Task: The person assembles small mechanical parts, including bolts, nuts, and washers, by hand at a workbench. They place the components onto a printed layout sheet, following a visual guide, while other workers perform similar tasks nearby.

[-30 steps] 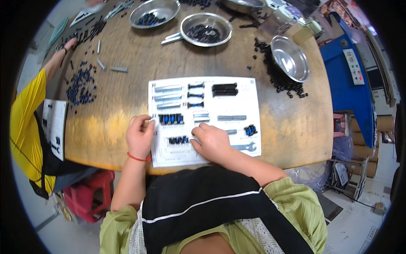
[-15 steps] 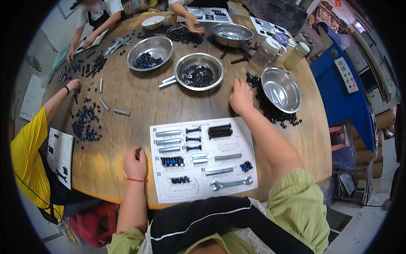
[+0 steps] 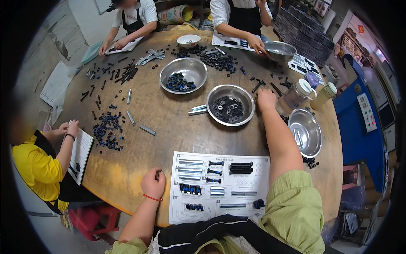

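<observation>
My left hand, with a red cord at its wrist, rests closed on the table left of a white sheet showing tubes and bolts. Anything inside its curled fingers is hidden. My right arm stretches across the table, and my right hand is down with bent fingers beside several black bolts. I cannot make out what its fingertips hold, if anything. Left of that hand stands a metal bowl of black parts and washers. A second metal bowl, with a few silver pieces, stands right of my forearm.
A clear jug and a capped bottle stand at the right. Black-blue screws and silver tubes lie at left, below another bowl. A person in yellow sits left; two others work across the table.
The view has shifted. My right hand has moved farther away, from the dark nuts to the black bolts. Across the table, a person now grips a metal bowl; the yellow-clad person's hand has drawn back.
</observation>
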`<state>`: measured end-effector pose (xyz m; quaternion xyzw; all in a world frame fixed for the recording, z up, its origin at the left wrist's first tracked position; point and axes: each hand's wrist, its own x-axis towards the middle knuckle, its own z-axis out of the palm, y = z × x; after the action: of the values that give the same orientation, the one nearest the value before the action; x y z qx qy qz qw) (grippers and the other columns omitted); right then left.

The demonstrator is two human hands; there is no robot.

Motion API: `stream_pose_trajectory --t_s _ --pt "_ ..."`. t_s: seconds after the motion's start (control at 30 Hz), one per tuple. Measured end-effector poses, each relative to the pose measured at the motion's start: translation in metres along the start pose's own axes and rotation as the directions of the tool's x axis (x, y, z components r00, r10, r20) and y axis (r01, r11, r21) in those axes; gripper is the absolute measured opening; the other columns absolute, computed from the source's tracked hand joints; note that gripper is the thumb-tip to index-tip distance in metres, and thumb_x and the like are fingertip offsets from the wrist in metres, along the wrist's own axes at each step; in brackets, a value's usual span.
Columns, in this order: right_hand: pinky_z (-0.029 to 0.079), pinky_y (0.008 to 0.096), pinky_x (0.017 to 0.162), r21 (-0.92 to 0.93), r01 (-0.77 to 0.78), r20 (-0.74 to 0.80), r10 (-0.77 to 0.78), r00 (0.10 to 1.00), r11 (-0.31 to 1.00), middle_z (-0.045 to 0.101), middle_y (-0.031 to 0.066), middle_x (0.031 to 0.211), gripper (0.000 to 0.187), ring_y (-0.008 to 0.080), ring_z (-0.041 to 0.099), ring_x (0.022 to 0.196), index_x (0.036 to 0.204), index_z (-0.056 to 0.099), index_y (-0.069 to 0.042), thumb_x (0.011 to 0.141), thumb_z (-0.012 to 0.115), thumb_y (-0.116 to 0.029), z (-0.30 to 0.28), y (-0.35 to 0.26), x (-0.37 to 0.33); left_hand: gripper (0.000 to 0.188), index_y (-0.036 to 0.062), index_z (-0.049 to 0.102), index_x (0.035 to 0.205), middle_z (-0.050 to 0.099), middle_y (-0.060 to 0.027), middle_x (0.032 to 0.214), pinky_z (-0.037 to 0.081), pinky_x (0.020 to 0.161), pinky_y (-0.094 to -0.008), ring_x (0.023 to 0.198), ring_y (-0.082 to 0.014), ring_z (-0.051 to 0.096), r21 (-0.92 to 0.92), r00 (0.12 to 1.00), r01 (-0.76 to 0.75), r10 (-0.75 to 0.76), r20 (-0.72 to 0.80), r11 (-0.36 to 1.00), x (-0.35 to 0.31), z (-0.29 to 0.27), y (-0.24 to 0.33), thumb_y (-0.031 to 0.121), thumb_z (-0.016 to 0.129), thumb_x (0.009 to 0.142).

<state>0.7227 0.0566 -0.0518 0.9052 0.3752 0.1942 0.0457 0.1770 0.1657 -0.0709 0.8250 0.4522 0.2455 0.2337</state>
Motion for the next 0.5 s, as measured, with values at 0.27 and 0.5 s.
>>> stream_pose_trajectory --t_s 0.27,0.5 --pt "0.048 0.0441 0.074 0.671 0.000 -0.343 0.310 0.887 0.742 0.066 0.0132 0.091 0.024 0.0330 0.062 0.086 0.107 0.060 -0.007 0.087 0.066 -0.020 -0.115 -0.032 -0.095 0.014 0.0108 0.070 0.089 0.065 -0.0094 0.075 0.049 0.062 -0.0385 0.069 -0.0268 0.064 0.052 1.000 -0.011 0.010 0.021 0.999 -0.001 -0.002 -0.004 0.021 0.065 0.081" --pt "0.048 0.0328 0.061 0.856 0.202 -0.087 -0.252 0.964 0.476 0.065 0.0082 0.080 0.024 0.0231 0.060 0.068 0.096 0.067 -0.006 0.076 0.076 -0.012 -0.213 -0.118 -0.271 0.021 0.0168 0.071 0.096 0.071 -0.0084 0.093 0.053 0.070 -0.0412 0.084 -0.0292 0.067 0.082 0.998 -0.039 0.035 0.055 0.996 0.001 0.005 -0.013 0.032 0.061 0.085"
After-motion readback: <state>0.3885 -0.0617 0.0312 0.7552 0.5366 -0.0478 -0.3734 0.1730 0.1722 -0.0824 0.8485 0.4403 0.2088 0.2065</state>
